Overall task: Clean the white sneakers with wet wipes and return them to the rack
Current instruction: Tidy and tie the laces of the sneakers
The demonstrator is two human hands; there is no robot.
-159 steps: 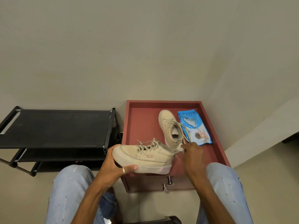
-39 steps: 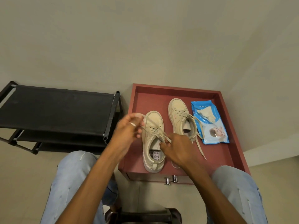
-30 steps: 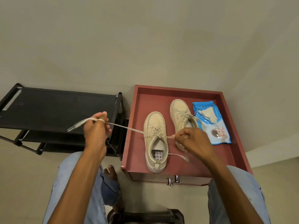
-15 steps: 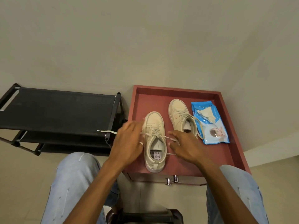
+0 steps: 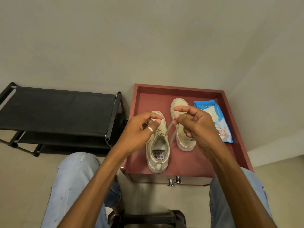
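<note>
Left hand and right hand hover close together. The right pinches a beige flat lace running down to the cream low-top sneaker beneath them. The left's thumb and forefinger are pressed together, on lace or not I cannot tell. Under the right hand stands a second matching cream sneaker on the red-brown rimmed surface — a blue plastic wet-wipe pack lies beyond it to the right. Left of the left hand is the black fabric-shelved rack.

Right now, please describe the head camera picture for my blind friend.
The left hand and right hand pinch the laces of a sneaker on a red tray. A second sneaker and wipes pack lie alongside; a black rack stands left.
</note>
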